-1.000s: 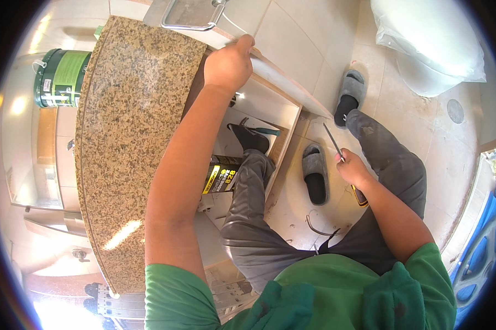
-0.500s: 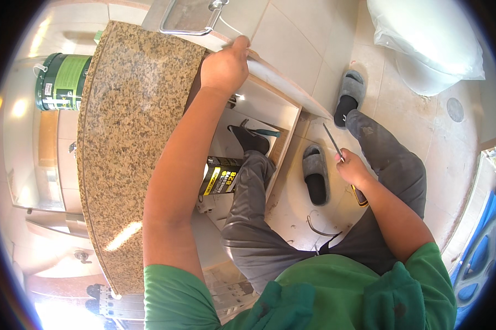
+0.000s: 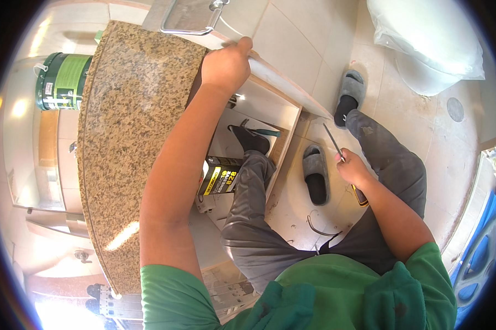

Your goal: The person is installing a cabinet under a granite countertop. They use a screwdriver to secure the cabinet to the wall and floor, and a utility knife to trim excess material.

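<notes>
My left hand [image 3: 226, 67] is closed over the top edge of a white panel [image 3: 289, 82], beside the corner of a speckled granite countertop [image 3: 135, 121]. Its fingertips are partly hidden. My right hand [image 3: 353, 167], above my right thigh, grips a long narrow tool [image 3: 332, 137] with a dark blade pointing away from me. A yellow-and-black part [image 3: 360, 196], seemingly its handle, shows behind the wrist. Inside the open cabinet frame [image 3: 283, 146], my left foot stands near a hammer [image 3: 264, 132] with a teal grip. A black-and-yellow adhesive can [image 3: 221, 176] stands by my left shin.
A grey slipper [image 3: 315, 173] lies empty of its foot's full fit on the floor between my legs. A plastic-covered white bucket [image 3: 429, 66] is at the far right. A green bucket [image 3: 65, 81] stands left of the countertop. A metal-rimmed sink fixture [image 3: 192, 19] is ahead.
My left forearm and elbow have shifted slightly to the left, while that hand stays on the panel edge. My right hand and its tool look unmoved.
</notes>
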